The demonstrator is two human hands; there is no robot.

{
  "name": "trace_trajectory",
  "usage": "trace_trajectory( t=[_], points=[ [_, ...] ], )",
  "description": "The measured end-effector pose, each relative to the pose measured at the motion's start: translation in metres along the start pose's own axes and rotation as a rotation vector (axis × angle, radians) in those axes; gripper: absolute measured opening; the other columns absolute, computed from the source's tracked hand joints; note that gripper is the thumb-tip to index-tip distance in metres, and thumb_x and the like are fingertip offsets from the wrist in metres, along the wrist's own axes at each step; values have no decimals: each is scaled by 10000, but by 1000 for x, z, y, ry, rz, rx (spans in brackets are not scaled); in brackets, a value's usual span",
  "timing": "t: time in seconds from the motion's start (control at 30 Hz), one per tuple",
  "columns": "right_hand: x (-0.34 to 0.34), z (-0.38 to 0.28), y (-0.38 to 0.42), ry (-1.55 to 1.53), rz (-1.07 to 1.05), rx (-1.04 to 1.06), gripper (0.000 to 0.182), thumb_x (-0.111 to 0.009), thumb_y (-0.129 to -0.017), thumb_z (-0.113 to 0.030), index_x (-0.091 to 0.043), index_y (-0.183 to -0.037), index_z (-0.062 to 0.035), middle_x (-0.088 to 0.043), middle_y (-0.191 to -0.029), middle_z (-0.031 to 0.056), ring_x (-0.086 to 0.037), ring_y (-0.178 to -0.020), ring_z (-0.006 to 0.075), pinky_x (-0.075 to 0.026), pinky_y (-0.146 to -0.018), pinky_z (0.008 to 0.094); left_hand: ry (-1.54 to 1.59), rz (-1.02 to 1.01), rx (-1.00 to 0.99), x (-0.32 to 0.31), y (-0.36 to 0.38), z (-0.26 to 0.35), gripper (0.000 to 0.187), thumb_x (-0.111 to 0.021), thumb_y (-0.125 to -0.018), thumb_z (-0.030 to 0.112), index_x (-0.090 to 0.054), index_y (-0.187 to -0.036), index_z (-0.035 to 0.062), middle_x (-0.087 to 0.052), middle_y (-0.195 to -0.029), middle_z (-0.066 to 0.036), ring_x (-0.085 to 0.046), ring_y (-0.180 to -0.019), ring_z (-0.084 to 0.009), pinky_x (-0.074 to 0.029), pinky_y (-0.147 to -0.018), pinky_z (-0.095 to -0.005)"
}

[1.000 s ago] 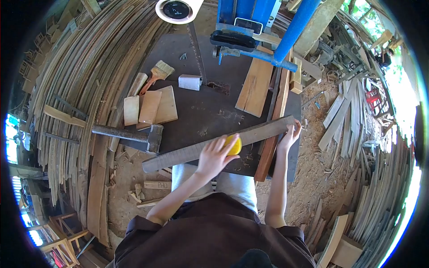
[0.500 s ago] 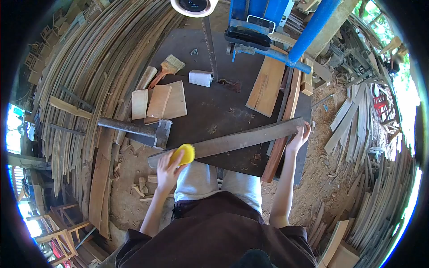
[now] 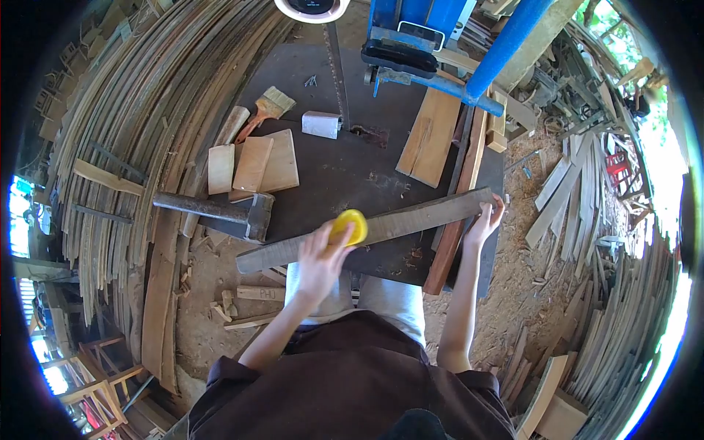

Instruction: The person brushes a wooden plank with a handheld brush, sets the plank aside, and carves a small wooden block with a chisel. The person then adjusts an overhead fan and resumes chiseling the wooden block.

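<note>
A long, slightly curved grey-brown board (image 3: pixel 422 219) lies slantwise over the near part of the dark table. My left hand (image 3: pixel 321 258) grips a round yellow brush (image 3: pixel 350 228) against the board, left of its middle. At the board's right end my right hand (image 3: pixel 485 221) is wrapped round the tip, fingers at its edge. Beneath that end runs a reddish-brown wooden strip (image 3: pixel 444 265). A hammer (image 3: pixel 253 215) rests left of the board, beside it.
On the dark table (image 3: pixel 348 176) are a paintbrush (image 3: pixel 270 106), small wood pieces (image 3: pixel 281 158), a metal block (image 3: pixel 321 124), an upright saw blade (image 3: pixel 338 81) and a light plank (image 3: pixel 433 139). A blue machine frame (image 3: pixel 477 70) stands at the back. Stacked planks (image 3: pixel 139 132) fill the left.
My left hand has slid the yellow brush rightward and up along the board, from near its left end toward its middle. My right hand still holds the right end.
</note>
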State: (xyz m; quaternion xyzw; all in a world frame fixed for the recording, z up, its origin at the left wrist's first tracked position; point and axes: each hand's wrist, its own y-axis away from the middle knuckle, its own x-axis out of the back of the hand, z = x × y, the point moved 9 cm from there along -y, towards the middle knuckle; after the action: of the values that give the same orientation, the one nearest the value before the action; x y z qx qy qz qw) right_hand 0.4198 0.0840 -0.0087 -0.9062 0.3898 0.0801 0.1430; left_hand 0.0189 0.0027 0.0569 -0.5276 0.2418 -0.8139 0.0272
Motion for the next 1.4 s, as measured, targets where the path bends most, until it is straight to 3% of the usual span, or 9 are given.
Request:
trace_trajectory(
  t=[0.4,0.47,0.8,0.9,0.97,1.1,1.17,1.27,1.4],
  points=[
    [4,12,-4,-41,6,-50,285,-536,-873,-31,-554,-1153,-82,-562,-1035,18,-518,-924,118,-419,-861,276,-156,51,374,78,125,-123,508,-684,-905,223,-579,-1402,217,-571,-1290,-155,-565,-1129,-350,-437,-961,-476],
    [5,5,-3,-5,15,-13,288,-527,-880,-35,-552,-1162,-86,-556,-1049,17,-511,-935,119,-411,-873,279,-125,-11,215,70,111,-107,513,-689,-885,139,-598,-1385,209,-566,-1286,-170,-552,-1160,-363,-433,-983,-486],
    [2,5,-7,25,-7,-75,340,-588,-868,-84,-559,-1207,-76,-534,-1092,33,-502,-1002,149,-395,-936,296,100,15,-147,-21,-25,31,548,-706,-864,299,-570,-1395,299,-559,-1286,-93,-562,-1137,-273,-432,-1004,-459],
    [-13,-66,7,565,92,294,392,-655,-868,-94,-567,-1247,-50,-578,-1195,133,-531,-1175,268,-393,-1057,430,154,27,-236,-35,-47,66,569,-698,-873,278,-538,-1417,309,-557,-1288,-109,-566,-1136,-275,-433,-1000,-447],
    [-74,-132,39,626,-298,642,431,-661,-859,-95,-565,-1278,-59,-570,-1280,156,-507,-1262,323,-383,-1083,467,183,14,-283,-41,-54,83,573,-696,-876,249,-519,-1418,195,-547,-1296,-127,-558,-1165,-300,-423,-1018,-458],
    [-151,-127,135,750,-1059,596,613,-740,-809,-177,-536,-1383,-110,-532,-1407,147,-465,-1334,370,-389,-1091,494,419,36,-193,-48,-59,71,692,-745,-836,259,-439,-1422,53,-520,-1330,-153,-533,-1216,-337,-403,-1054,-486],
    [-159,-112,169,876,-1131,613,693,-767,-785,-230,-514,-1430,-201,-474,-1469,110,-442,-1330,409,-386,-1077,550,589,39,-80,-43,-50,44,896,-830,-740,337,-365,-1414,-28,-488,-1384,-170,-491,-1283,-359,-350,-1107,-535],
    [-156,-83,197,1058,-1072,745,543,-723,-846,-327,-576,-1368,-322,-535,-1364,66,-535,-1143,315,-442,-912,505,331,-24,-45,-18,-31,7,1052,-881,-653,401,-325,-1442,-18,-465,-1423,-180,-453,-1337,-356,-291,-1143,-571],
    [-165,-92,217,985,-965,866,502,-716,-858,-323,-592,-1342,-374,-556,-1221,57,-549,-1016,267,-435,-856,473,234,-53,73,-7,-13,-43,945,-860,-670,464,-450,-1410,44,-528,-1410,-124,-452,-1368,-312,-216,-1173,-592]
  ],
)
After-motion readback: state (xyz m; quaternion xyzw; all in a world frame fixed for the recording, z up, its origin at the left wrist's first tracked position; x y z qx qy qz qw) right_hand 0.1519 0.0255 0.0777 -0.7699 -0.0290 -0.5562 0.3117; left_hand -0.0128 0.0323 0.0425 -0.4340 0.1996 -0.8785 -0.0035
